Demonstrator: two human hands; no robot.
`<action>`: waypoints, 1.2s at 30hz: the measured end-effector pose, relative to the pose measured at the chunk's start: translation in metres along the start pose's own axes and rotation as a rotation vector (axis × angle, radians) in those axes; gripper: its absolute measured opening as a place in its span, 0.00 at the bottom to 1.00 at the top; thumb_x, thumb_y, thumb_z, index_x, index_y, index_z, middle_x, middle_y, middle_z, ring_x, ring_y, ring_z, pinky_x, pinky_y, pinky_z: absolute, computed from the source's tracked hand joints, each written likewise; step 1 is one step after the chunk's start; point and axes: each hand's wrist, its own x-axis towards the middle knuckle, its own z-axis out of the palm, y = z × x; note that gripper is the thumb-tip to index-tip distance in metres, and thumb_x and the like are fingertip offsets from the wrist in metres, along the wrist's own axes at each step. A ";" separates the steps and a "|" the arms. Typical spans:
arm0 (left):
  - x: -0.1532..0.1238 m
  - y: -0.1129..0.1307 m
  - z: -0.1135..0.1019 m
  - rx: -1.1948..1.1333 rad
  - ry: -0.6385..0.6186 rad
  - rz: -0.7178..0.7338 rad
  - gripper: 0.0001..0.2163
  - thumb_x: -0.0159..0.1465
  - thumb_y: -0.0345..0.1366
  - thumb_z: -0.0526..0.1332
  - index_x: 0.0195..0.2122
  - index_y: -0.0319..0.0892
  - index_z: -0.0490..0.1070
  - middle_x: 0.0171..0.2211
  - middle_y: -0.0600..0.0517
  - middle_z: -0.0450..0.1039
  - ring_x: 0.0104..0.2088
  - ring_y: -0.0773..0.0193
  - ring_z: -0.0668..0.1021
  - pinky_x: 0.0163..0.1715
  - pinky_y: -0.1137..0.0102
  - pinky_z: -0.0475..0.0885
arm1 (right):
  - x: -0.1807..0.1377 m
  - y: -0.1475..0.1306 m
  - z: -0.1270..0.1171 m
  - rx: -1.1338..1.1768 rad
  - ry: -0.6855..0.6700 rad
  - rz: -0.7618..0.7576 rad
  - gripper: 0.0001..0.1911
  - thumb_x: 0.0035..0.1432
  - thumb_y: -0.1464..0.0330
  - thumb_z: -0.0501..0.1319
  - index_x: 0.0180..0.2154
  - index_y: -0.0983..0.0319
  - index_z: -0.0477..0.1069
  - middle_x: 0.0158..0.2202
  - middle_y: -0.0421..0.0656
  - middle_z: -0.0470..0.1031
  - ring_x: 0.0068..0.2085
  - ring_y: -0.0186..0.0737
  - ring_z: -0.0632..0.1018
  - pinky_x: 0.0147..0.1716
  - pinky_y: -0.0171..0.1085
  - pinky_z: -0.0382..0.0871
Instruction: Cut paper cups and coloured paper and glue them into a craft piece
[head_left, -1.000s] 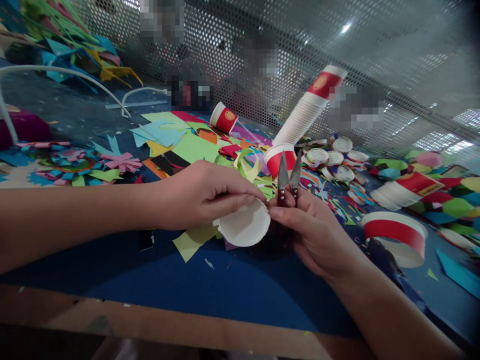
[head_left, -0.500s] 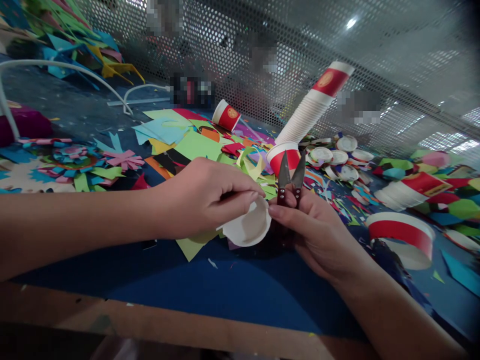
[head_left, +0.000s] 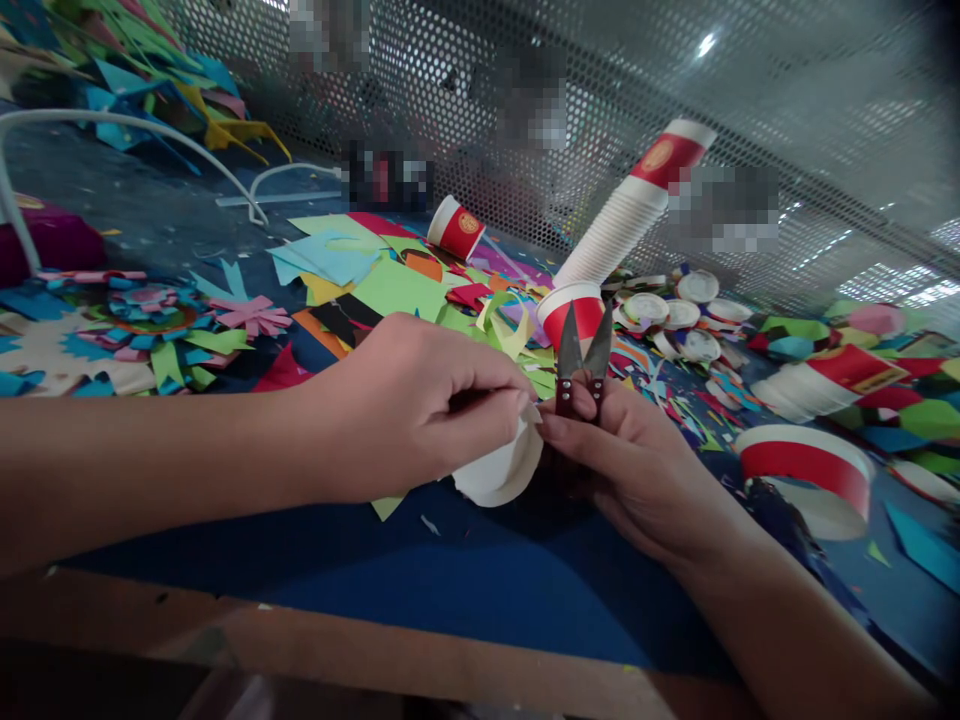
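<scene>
Between my hands is a white paper cup bottom (head_left: 499, 470), a shallow round piece with a ragged rim. My left hand (head_left: 427, 410) pinches its upper edge between thumb and fingers and covers part of it. In my right hand (head_left: 630, 450) is a pair of thread snips (head_left: 583, 350), blades pointing up and apart. The right thumb and fingertip also meet the right edge of the cup bottom. A cut red and white cup ring (head_left: 806, 475) lies to the right of my right forearm.
Coloured paper sheets (head_left: 397, 290) and scraps spread behind my hands. A tall stack of paper cups (head_left: 622, 225) leans there, with one cup (head_left: 456, 228) on its side. Several cup bottoms (head_left: 682, 315) are piled at right. A perforated metal screen (head_left: 465, 110) stands behind.
My left hand has shifted slightly right and down over the cup bottom, which has tilted and shows less of its inside. The snips stay in my right hand, blades still apart.
</scene>
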 end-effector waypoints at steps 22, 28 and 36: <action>0.002 0.004 -0.003 -0.191 0.042 -0.218 0.12 0.62 0.37 0.55 0.35 0.42 0.79 0.22 0.56 0.75 0.22 0.69 0.72 0.20 0.75 0.62 | -0.001 -0.002 0.004 0.036 -0.024 -0.031 0.13 0.48 0.60 0.74 0.27 0.57 0.72 0.25 0.36 0.72 0.26 0.34 0.75 0.29 0.34 0.75; 0.004 -0.001 -0.001 -0.219 0.054 -0.223 0.11 0.60 0.36 0.56 0.36 0.41 0.77 0.19 0.58 0.71 0.19 0.70 0.70 0.17 0.75 0.60 | -0.002 0.000 0.003 0.000 0.030 -0.080 0.16 0.49 0.62 0.73 0.28 0.56 0.65 0.27 0.36 0.74 0.27 0.35 0.75 0.29 0.34 0.74; 0.003 -0.003 0.001 -0.181 -0.111 -0.177 0.10 0.61 0.35 0.58 0.43 0.42 0.68 0.16 0.63 0.63 0.16 0.72 0.65 0.15 0.75 0.57 | 0.000 0.003 0.007 -0.077 0.077 -0.123 0.24 0.39 0.72 0.77 0.27 0.57 0.61 0.30 0.35 0.75 0.28 0.32 0.74 0.28 0.32 0.72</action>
